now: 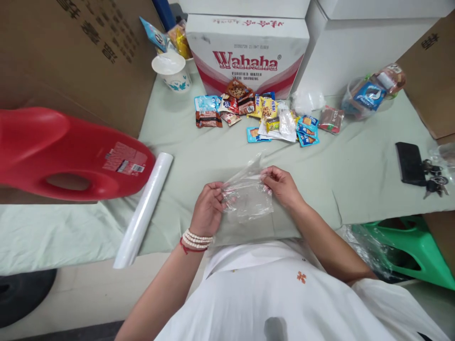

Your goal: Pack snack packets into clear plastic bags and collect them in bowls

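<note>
Both my hands hold a clear plastic bag (249, 199) just above the pale green table cloth (199, 156), close to my body. My left hand (208, 208), with a bead bracelet and red string at the wrist, pinches the bag's left edge. My right hand (282, 184) pinches its upper right edge. The bag looks empty and crumpled. A heap of small snack packets (256, 116) lies farther back on the table, out of reach of either hand.
A roll of clear bags (144, 208) lies to the left beside a red plastic jug (64, 151). At the back stand a Wahaha carton (249, 52) and a paper cup (172, 71). A black phone (410, 163) with keys (435, 180) lies right; a green stool (415, 246) sits below.
</note>
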`<action>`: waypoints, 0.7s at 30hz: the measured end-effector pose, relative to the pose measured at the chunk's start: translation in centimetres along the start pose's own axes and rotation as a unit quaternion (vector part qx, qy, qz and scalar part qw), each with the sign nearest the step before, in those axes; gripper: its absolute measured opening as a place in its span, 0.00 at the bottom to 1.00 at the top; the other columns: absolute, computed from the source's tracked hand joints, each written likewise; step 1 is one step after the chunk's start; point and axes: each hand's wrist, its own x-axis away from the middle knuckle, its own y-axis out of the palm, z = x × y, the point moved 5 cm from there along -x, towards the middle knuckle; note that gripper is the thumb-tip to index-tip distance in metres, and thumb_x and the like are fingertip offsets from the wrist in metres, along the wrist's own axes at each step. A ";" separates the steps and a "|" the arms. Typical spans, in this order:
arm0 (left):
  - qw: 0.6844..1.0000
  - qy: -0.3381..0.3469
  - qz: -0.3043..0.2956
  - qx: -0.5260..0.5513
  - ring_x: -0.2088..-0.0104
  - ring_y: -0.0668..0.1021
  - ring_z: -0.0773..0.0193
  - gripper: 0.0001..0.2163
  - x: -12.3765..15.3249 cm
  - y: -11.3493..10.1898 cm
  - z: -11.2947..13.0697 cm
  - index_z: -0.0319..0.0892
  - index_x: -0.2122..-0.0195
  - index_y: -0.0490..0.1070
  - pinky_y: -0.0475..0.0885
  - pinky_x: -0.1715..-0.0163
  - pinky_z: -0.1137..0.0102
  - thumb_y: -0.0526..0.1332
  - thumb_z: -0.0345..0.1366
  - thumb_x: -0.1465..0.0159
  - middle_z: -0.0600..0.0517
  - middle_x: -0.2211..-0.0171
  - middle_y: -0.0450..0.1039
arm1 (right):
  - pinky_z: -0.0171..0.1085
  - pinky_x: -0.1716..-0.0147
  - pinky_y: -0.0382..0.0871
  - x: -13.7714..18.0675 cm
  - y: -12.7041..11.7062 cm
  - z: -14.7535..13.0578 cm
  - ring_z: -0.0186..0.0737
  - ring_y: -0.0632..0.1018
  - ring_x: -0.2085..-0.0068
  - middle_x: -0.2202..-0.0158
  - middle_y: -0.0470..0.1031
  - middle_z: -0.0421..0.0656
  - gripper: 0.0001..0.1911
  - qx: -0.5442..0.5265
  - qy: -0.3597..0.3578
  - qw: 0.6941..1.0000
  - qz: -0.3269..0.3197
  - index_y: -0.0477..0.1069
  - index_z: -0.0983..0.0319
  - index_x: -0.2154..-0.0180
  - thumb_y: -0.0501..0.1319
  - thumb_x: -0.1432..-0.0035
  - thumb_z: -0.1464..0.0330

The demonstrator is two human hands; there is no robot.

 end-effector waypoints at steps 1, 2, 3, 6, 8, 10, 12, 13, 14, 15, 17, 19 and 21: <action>1.000 -0.013 -0.007 0.000 0.60 0.80 0.61 0.15 0.0 0.0 0.2 0.44 0.62 0.71 0.78 0.65 0.67 0.69 0.44 0.46 0.51 0.57 0.76 | 0.31 0.79 0.61 0.1 -0.1 0.0 0.31 0.68 0.78 0.78 0.68 0.33 0.14 0.004 -0.004 1.000 -0.003 0.75 0.60 0.65 0.70 0.50 0.59; 1.000 -0.022 -0.012 -0.013 0.61 0.80 0.61 0.16 0.0 0.1 0.4 0.44 0.61 0.72 0.78 0.66 0.67 0.69 0.46 0.45 0.51 0.57 0.76 | 0.31 0.79 0.61 0.1 -0.3 -0.1 0.31 0.67 0.78 0.78 0.68 0.33 0.14 0.008 -0.010 1.000 -0.006 0.75 0.60 0.65 0.70 0.50 0.59; 0.999 -0.029 -0.013 -0.035 0.62 0.80 0.62 0.17 -0.1 0.3 0.6 0.44 0.60 0.73 0.77 0.67 0.68 0.69 0.48 0.44 0.50 0.58 0.76 | 0.31 0.79 0.61 0.2 -0.4 -0.2 0.30 0.67 0.78 0.79 0.68 0.33 0.13 0.011 -0.016 1.000 -0.007 0.75 0.60 0.65 0.70 0.50 0.59; 0.992 -0.047 -0.022 -0.111 0.66 0.78 0.64 0.18 -0.5 1.0 0.6 0.43 0.60 0.75 0.73 0.72 0.72 0.71 0.50 0.44 0.49 0.61 0.77 | 0.32 0.79 0.61 0.5 -0.8 -0.8 0.30 0.66 0.79 0.79 0.68 0.33 0.12 0.019 -0.028 0.999 -0.011 0.76 0.60 0.65 0.69 0.49 0.59; 0.990 -0.045 -0.034 -0.131 0.69 0.77 0.65 0.18 -0.9 1.6 0.2 0.42 0.64 0.76 0.71 0.74 0.73 0.74 0.48 0.46 0.50 0.66 0.77 | 0.32 0.80 0.60 0.6 -1.1 -0.9 0.30 0.66 0.79 0.78 0.68 0.33 0.13 0.024 -0.025 0.999 -0.013 0.76 0.60 0.65 0.70 0.48 0.59; 0.990 -0.024 -0.040 -0.132 0.74 0.74 0.68 0.18 -1.1 2.3 -0.1 0.42 0.67 0.74 0.67 0.76 0.74 0.76 0.47 0.49 0.54 0.73 0.73 | 0.32 0.81 0.59 0.5 -1.6 -0.8 0.31 0.66 0.79 0.78 0.68 0.34 0.14 0.027 -0.023 0.999 -0.011 0.75 0.60 0.65 0.70 0.49 0.58; 0.992 -0.003 -0.043 -0.120 0.79 0.70 0.71 0.19 -1.3 2.9 -0.3 0.42 0.70 0.71 0.62 0.80 0.75 0.76 0.47 0.50 0.58 0.77 0.69 | 0.32 0.81 0.60 0.4 -2.3 -0.5 0.31 0.66 0.78 0.77 0.67 0.34 0.15 0.033 -0.023 0.999 -0.008 0.74 0.60 0.65 0.70 0.48 0.57; 0.993 0.004 -0.042 -0.111 0.81 0.68 0.72 0.19 -1.3 3.2 -0.4 0.43 0.70 0.70 0.58 0.82 0.75 0.75 0.48 0.50 0.59 0.78 0.67 | 0.32 0.80 0.60 0.4 -2.7 -0.5 0.31 0.66 0.78 0.77 0.67 0.34 0.15 0.042 -0.025 0.999 -0.008 0.74 0.60 0.65 0.69 0.48 0.56; 0.994 0.012 -0.040 -0.102 0.82 0.66 0.72 0.19 -1.3 3.5 -0.5 0.43 0.70 0.69 0.56 0.84 0.75 0.75 0.49 0.49 0.60 0.79 0.66 | 0.33 0.79 0.62 0.4 -3.0 -0.5 0.32 0.66 0.78 0.76 0.67 0.35 0.14 0.064 -0.031 0.997 -0.006 0.74 0.60 0.64 0.68 0.47 0.56; 0.995 0.022 -0.034 -0.095 0.83 0.65 0.73 0.19 -1.2 3.7 -0.6 0.44 0.70 0.68 0.54 0.85 0.74 0.74 0.49 0.48 0.60 0.79 0.65 | 0.34 0.77 0.64 0.6 -3.4 -0.7 0.33 0.67 0.76 0.74 0.69 0.36 0.14 0.099 -0.047 0.994 0.007 0.74 0.60 0.64 0.68 0.45 0.57; 0.995 0.049 -0.015 -0.088 0.84 0.62 0.74 0.19 -1.1 4.0 -0.6 0.44 0.70 0.66 0.53 0.85 0.74 0.72 0.50 0.45 0.61 0.79 0.64 | 0.37 0.72 0.69 1.6 -4.0 -2.1 0.36 0.71 0.72 0.68 0.73 0.41 0.12 0.197 -0.111 0.971 0.072 0.75 0.60 0.62 0.66 0.43 0.59; 0.993 0.071 0.011 -0.095 0.84 0.61 0.73 0.19 -0.8 4.4 -0.7 0.45 0.69 0.66 0.54 0.85 0.74 0.71 0.51 0.43 0.62 0.80 0.62 | 0.39 0.66 0.71 3.3 -3.8 -3.9 0.39 0.74 0.66 0.62 0.74 0.45 0.09 0.281 -0.196 0.929 0.143 0.74 0.59 0.62 0.63 0.38 0.61; 0.991 0.082 0.024 -0.107 0.83 0.61 0.72 0.19 -0.4 5.0 -1.0 0.46 0.68 0.66 0.54 0.85 0.73 0.70 0.53 0.42 0.62 0.80 0.61 | 0.39 0.64 0.72 4.8 -2.1 -5.0 0.40 0.74 0.63 0.62 0.74 0.46 0.09 0.298 -0.242 0.915 0.121 0.74 0.58 0.61 0.61 0.34 0.60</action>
